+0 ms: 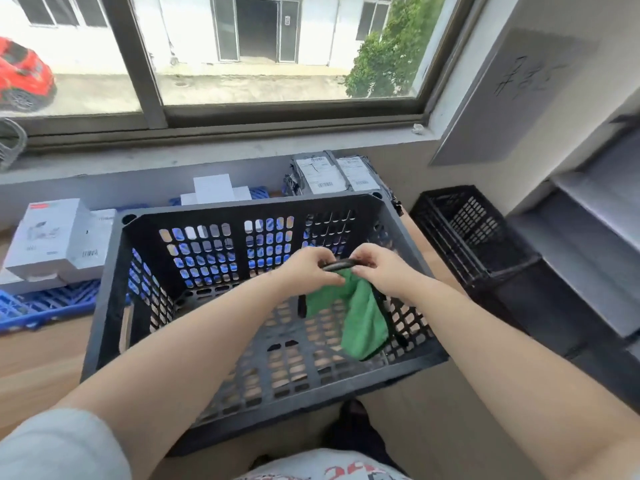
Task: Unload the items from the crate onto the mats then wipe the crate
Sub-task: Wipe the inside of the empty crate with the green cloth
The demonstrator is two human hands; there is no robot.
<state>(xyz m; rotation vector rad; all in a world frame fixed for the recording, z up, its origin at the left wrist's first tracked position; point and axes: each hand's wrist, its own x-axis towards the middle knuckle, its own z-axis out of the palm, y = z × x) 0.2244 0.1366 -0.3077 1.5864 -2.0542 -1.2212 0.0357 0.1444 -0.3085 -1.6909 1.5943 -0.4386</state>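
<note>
Black crate (221, 216) sits on the wooden floor, tilted toward the camera, nothing inside but the hands and cloth. Left hand (311, 268) and right hand (377, 268) are close together above the crate floor, each pinching the top edge of a green cloth (360, 317); the cloth hangs down with its lower corner near the crate's near right wall. White boxes (52, 237) rest on blue mats (45, 306) at far left. Grey labelled parcels (332, 174) lie just beyond the crate's far rim. A second black crate (467, 230) stands to the right.
</note>
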